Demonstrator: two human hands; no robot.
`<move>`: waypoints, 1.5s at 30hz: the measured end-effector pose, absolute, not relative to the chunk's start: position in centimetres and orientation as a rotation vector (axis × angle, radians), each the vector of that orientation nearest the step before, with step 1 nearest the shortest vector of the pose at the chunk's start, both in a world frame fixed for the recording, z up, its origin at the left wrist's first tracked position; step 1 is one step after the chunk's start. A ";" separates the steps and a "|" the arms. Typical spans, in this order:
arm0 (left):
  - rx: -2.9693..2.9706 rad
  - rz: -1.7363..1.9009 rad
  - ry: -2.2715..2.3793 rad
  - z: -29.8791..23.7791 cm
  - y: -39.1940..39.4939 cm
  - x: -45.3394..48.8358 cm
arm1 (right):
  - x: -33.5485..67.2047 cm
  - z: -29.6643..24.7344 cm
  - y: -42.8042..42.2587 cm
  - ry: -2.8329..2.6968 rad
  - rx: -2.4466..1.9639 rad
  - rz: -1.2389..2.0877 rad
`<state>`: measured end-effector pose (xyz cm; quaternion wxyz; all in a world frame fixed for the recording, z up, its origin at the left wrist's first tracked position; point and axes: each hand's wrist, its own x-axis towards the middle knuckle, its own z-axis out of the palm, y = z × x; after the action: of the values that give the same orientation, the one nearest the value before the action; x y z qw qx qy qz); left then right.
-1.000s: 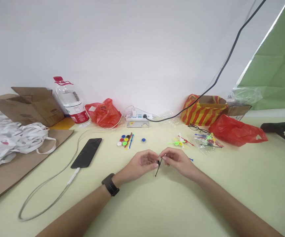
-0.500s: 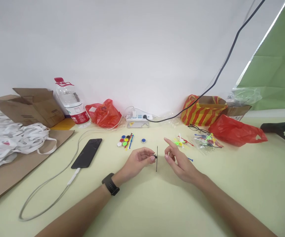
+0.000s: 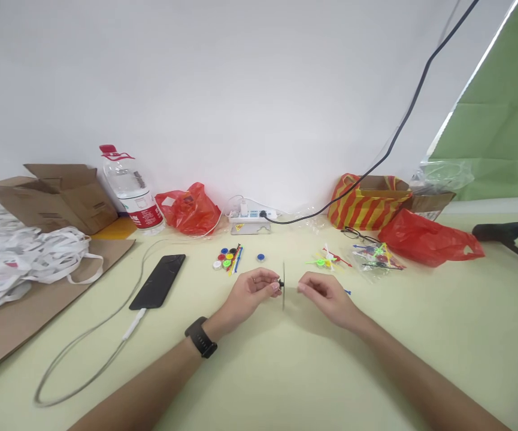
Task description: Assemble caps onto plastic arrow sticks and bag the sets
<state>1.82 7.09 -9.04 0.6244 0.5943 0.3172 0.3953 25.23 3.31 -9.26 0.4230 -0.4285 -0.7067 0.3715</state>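
Between thumb and fingers, my left hand (image 3: 250,294) pinches the small dark hub of a black arrow spinner (image 3: 283,286). Its thin pointer stands edge-on and looks blurred. A short gap to the right of the pointer, my right hand (image 3: 333,300) is closed, thumb against curled fingers, with nothing visible in it. Beyond my left hand lie a blue disc (image 3: 261,257), several coloured discs (image 3: 226,256) and a row of coloured arrow pointers (image 3: 236,260). Past my right hand is a loose group of coloured spinner pieces (image 3: 329,258).
A clear bag of spinner parts (image 3: 375,257) lies right, beside a red plastic bag (image 3: 429,239). On the left are a phone (image 3: 157,281) with its charging cable and a water bottle (image 3: 135,194). A power strip (image 3: 252,215) stands against the wall.
My right hand's raised index finger has curled down to the thumb. The pointer has gone from sharp to blurred, while my left hand keeps its pinch in about the same place.
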 end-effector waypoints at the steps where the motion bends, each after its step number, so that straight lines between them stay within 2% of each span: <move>1: 1.363 0.901 0.717 -9.0 7.0 1.9 | 25.1 -9.4 3.3 -1.765 -1.084 0.930; 14: 1.350 0.895 0.696 -8.7 6.8 2.0 | 24.7 -9.3 2.9 -1.790 -1.124 0.934; 21: 1.340 0.904 0.727 -8.7 6.9 1.9 | 24.6 -9.1 3.0 -1.729 -1.077 1.120; 24: 1.359 0.933 0.737 -8.8 6.9 1.9 | 24.7 -8.8 3.1 -1.522 -1.091 1.255; 26: 1.379 0.966 0.766 -8.8 7.0 1.9 | 25.0 -8.4 2.9 -1.403 -1.067 1.477; 30: 1.435 1.016 0.849 -9.1 7.1 2.0 | 26.2 -7.4 2.4 -1.420 -0.743 1.924; 33: 1.452 1.007 0.852 -9.3 7.2 2.0 | 26.3 -7.0 2.4 -1.362 -0.728 1.869; 40: 1.477 0.982 0.821 -9.2 7.0 2.0 | 24.7 -8.0 3.1 -1.378 -1.075 1.505; 45: 1.476 0.992 0.790 -9.3 7.0 2.0 | 24.2 -8.3 2.8 -1.466 -1.151 1.450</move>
<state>2.00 7.01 -9.32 0.5628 0.6269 0.3355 0.4215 24.24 2.83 -8.25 0.3802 -0.4506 -0.5743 0.5679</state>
